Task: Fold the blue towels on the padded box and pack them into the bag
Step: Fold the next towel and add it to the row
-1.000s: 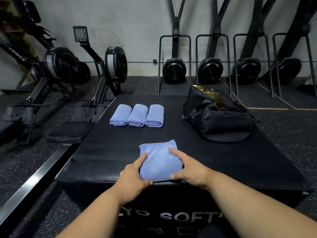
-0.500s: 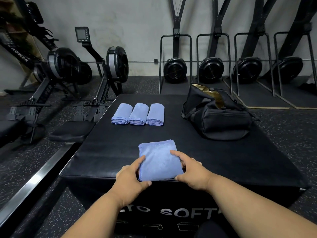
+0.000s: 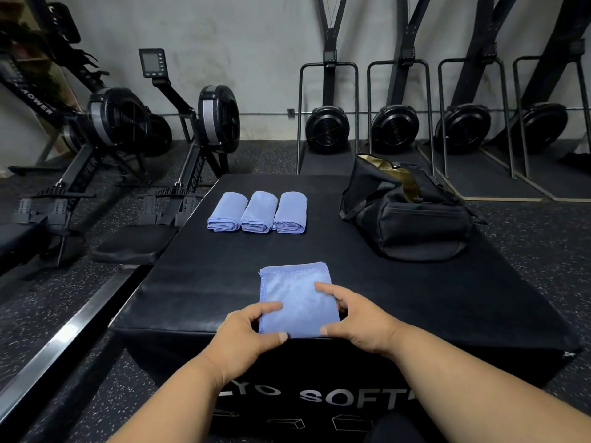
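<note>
Now your blue towel (image 3: 295, 298) sits at the padded box's (image 3: 415, 298) near edge, and since a moment ago both thumbs have slid under it. Your left hand (image 3: 248, 334) and right hand (image 3: 358, 318) pinch its sides, so you seem ready to lift it toward the bag (image 3: 406, 212), past three rolled towels (image 3: 257, 212).

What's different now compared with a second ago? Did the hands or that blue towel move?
Little moved. Both hands slid nearer along the towel edges: the left hand now pinches its near left corner, the right hand grips its right edge. The towel stays flat. The three folded towels and the bag stayed put.
</note>
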`<state>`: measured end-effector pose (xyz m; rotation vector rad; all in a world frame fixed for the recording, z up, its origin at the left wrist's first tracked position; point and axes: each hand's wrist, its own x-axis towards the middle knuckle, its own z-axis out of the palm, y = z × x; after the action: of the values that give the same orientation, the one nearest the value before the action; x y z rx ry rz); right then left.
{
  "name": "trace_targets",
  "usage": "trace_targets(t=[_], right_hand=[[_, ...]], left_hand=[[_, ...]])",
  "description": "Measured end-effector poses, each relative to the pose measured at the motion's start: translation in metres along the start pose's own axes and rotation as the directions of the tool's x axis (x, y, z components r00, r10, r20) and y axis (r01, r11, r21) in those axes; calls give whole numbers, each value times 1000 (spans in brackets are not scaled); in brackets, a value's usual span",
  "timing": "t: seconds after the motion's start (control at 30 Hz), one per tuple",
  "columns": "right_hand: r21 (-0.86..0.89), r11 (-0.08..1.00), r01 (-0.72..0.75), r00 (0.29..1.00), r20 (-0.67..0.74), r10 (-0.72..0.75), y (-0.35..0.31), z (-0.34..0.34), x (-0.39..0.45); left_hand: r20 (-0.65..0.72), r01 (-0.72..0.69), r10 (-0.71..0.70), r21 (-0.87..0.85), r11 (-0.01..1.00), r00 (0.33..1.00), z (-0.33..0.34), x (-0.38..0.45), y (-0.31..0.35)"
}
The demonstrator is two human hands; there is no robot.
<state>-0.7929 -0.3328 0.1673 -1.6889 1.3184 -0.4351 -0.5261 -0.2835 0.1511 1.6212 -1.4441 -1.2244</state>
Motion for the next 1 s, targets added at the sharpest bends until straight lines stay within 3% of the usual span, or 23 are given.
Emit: trace_targets(t=[0.1,0.2,0.4,0.53,0.63,0.83,1.0], right_hand=[[153,988,4,999,41,-10,-6,1,-5],[136,991,8,999,47,-15,-11,1,-4],[65,991,117,983,-147,-107,-20,-1,4],[132,968,213,967,-169,-190,-33,-2,5],[194,965,177,980,-130,-154,-32,-2,4],[312,938,152,983,-146,-111,-25,-6,-5],[425,878,219,970,-193,-148,-32,-16,-7]], left_hand=[[2,14,-14,-87,996,1000,1,-1,4],[-46,22,-27,-112,994,999,0,2,7],[-183,-65,50,-77,995,982,-1,2,10],[-186,-103,63,-219,970,981,-4,5,17],[-161,-99,52,-302,948,986,-5,3,21],[-189,-133,84,-266,955,978,-4,-2,25],[-232,-127,20,-458,880,972,-8,-4,42]])
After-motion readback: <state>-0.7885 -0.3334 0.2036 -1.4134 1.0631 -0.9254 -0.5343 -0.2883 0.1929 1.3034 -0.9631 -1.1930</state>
